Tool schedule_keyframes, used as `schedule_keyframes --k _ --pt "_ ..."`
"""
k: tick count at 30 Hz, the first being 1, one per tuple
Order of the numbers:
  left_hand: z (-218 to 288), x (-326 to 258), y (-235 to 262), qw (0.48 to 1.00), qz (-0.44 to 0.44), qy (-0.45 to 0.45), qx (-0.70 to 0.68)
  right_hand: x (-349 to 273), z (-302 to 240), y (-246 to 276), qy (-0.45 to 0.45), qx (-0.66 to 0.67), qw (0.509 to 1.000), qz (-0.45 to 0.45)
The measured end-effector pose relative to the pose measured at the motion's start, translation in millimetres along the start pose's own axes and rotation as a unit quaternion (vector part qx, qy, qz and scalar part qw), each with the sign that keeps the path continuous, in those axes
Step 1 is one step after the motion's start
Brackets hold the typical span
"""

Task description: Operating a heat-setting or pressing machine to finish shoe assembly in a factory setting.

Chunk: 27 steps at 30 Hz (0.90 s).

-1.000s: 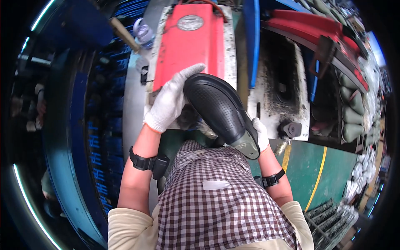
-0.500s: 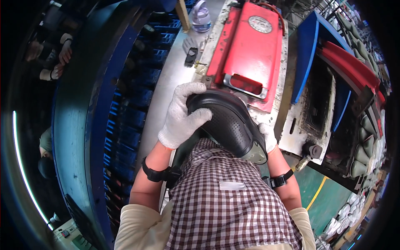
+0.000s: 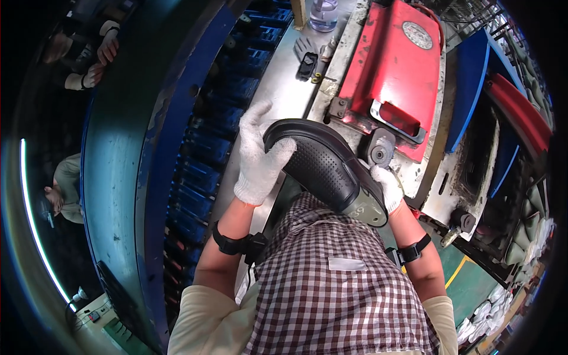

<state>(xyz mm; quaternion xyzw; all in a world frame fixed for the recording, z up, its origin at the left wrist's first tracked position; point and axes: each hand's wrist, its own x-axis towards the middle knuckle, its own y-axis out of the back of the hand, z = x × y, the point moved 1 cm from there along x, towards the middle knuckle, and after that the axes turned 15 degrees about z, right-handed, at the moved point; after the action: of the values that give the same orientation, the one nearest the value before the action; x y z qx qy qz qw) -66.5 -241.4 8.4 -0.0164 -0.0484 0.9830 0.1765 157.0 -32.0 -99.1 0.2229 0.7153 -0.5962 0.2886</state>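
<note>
A black perforated shoe upper (image 3: 313, 160) is pulled over a grey-green shoe last (image 3: 368, 210), which shows at the heel end. It hangs tilted in front of my checked apron, toe end up to the left. My left hand (image 3: 255, 158), in a white knit glove, grips the toe end with its thumb on the near side; the index finger points up off the surface. Gloved too, my right hand (image 3: 389, 188) is closed on the heel end, its fingers partly hidden behind the shoe. Just beyond the shoe sits a round dark machine part (image 3: 380, 149).
A red machine cover (image 3: 408, 71) lies ahead to the right. On the metal table (image 3: 284, 97) are a black device (image 3: 307, 66), a grey glove (image 3: 305, 46) and a bottle (image 3: 323, 15). A blue machine frame (image 3: 112, 177) stands left; a co-worker's hands (image 3: 107, 50) show past it.
Surroundings have shifted right in view, and the round dark part beyond the shoe has come into sight. My left index finger has lifted off the shoe. Both hands still hold it.
</note>
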Motion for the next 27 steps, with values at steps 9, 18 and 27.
schedule_keyframes --k 9,18,27 --pt "-55.3 -44.1 22.6 0.940 -0.024 0.194 -0.279 38.5 29.6 -135.1 0.085 -0.245 0.964 -0.054" --pt "-135.5 19.0 129.9 0.861 0.322 0.361 -0.156 24.1 22.3 -137.5 0.591 -0.695 0.407 0.043" --pt "-224.7 163.9 334.0 0.857 0.428 0.216 0.188 -26.2 -6.9 -7.0 0.567 -0.689 0.295 0.341"
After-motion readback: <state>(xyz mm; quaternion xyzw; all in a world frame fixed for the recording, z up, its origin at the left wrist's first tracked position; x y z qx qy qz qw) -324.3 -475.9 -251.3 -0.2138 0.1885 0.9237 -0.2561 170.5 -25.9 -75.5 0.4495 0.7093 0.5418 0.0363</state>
